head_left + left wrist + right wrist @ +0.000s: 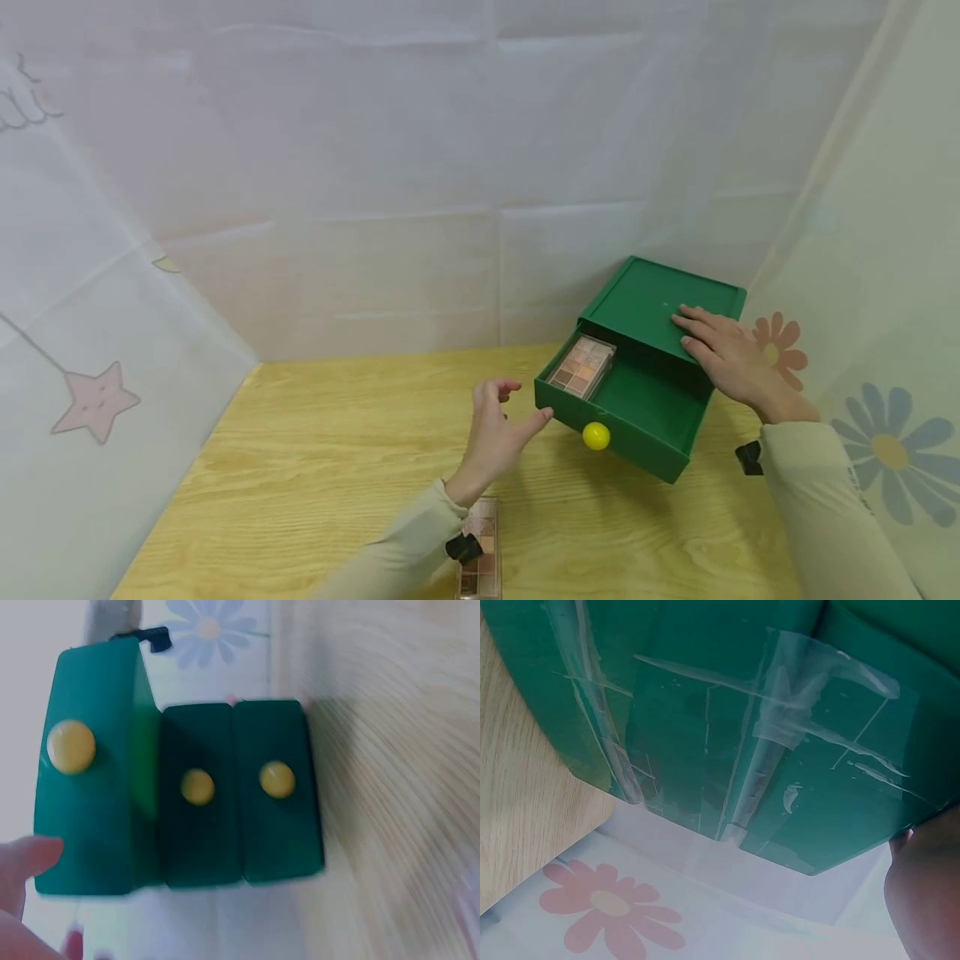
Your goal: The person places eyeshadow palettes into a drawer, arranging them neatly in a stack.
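Risk: open top drawer [626, 408] w/ palette [581, 365], centre-right of frame, could slide or tip the box [660, 304] if nudged by relaxed, empty left hand [495, 433]; right hand [723, 354] flat on top, probably steadying.

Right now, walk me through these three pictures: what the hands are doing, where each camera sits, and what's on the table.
A person works with two bare hands and wears three cameras: one on the head, one on each wrist. In the head view, the right hand rests flat on a green drawer box. The top drawer, with a yellow knob, stands open and holds an eyeshadow palette. The left hand, holding nothing, hovers at the drawer's front corner. A second palette lies on the wooden table. The left wrist view shows three drawer fronts; the right wrist view shows the box's green surface up close.
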